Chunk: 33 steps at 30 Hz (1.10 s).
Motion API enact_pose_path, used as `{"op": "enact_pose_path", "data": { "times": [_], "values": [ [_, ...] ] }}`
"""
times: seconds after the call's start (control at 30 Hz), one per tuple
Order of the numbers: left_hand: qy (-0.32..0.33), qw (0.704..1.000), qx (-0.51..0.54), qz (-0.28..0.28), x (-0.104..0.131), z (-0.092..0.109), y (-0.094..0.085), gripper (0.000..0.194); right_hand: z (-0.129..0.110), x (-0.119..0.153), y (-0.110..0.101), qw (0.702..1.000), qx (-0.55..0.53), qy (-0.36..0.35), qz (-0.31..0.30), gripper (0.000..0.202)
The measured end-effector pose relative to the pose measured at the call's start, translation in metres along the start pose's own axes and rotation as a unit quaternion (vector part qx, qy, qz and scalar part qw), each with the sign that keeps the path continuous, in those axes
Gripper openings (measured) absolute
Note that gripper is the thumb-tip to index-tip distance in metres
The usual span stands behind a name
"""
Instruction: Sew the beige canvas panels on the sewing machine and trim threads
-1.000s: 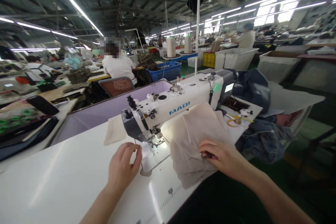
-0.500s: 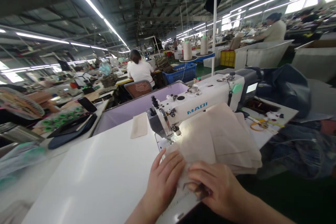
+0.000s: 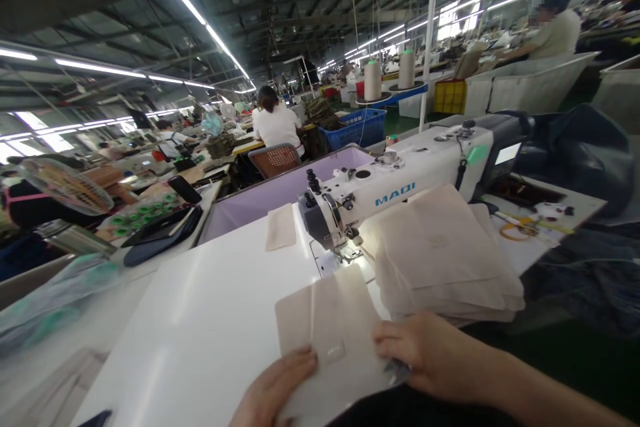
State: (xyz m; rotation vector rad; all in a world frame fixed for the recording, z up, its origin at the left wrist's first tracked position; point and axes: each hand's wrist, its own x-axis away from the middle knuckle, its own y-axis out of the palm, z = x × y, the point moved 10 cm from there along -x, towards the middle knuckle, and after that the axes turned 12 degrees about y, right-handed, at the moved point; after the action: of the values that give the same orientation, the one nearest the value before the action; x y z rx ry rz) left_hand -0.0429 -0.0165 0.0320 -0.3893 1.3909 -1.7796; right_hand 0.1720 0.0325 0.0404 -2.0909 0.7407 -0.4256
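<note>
A beige fabric piece [image 3: 345, 320] with a small pale label-like patch lies at the front of the white sewing table, just before the sewing machine [image 3: 395, 193]. My left hand [image 3: 280, 383] grips its near left edge, fingers on top. At its right edge, my right hand [image 3: 430, 357] pinches the cloth, with a small shiny metal tool [image 3: 397, 372] showing below the fingers; its kind is unclear. The needle area [image 3: 353, 250] is lit, and the fabric's far end is close to it. To the right, a stack of beige pieces [image 3: 445, 253] leans by the machine.
A small beige piece [image 3: 281, 227] lies left of the machine head. Behind the table stands a lilac-lined bin [image 3: 250, 207]. Yellow-handled scissors [image 3: 517, 228] rest at the right. Thread cones [image 3: 373, 82] stand behind, and a co-worker [image 3: 275, 120] sits ahead.
The beige piece has come away from the needle area towards me and turned into fuller view. My left hand has moved down and left to its edge; my right hand has shifted slightly right.
</note>
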Motion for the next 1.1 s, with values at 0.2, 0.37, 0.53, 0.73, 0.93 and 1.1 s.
{"op": "enact_pose_path", "data": {
  "times": [0.2, 0.37, 0.53, 0.73, 0.93, 1.1],
  "values": [
    [-0.299, 0.931, 0.141, 0.153, -0.01, -0.062, -0.016, 0.033, 0.02, -0.03, -0.033, 0.964, -0.216, 0.064, 0.14, 0.007],
    [-0.398, 0.871, 0.191, 0.216, -0.005, -0.072, -0.019, 0.044, 0.067, -0.04, -0.025, 0.896, -0.235, 0.241, 0.29, 0.013],
    [-0.399, 0.865, 0.145, 0.267, 0.017, -0.066, -0.032, 0.045, 0.072, -0.029, -0.012, 0.844, -0.33, 0.242, 0.346, 0.026],
    [-0.399, 0.843, 0.174, 0.316, 0.03, -0.06, -0.038, 0.047, 0.053, -0.034, -0.007, 0.901, -0.258, 0.198, 0.288, 0.017],
    [-0.428, 0.822, 0.282, 0.248, 0.024, -0.08, -0.019, 0.053, 0.057, -0.045, 0.0, 0.915, -0.232, 0.232, 0.235, 0.013],
    [-0.436, 0.863, 0.177, 0.185, 0.008, -0.079, -0.021, 0.045, 0.049, -0.053, -0.003, 0.932, -0.197, 0.223, 0.206, 0.022]
  ]
}}
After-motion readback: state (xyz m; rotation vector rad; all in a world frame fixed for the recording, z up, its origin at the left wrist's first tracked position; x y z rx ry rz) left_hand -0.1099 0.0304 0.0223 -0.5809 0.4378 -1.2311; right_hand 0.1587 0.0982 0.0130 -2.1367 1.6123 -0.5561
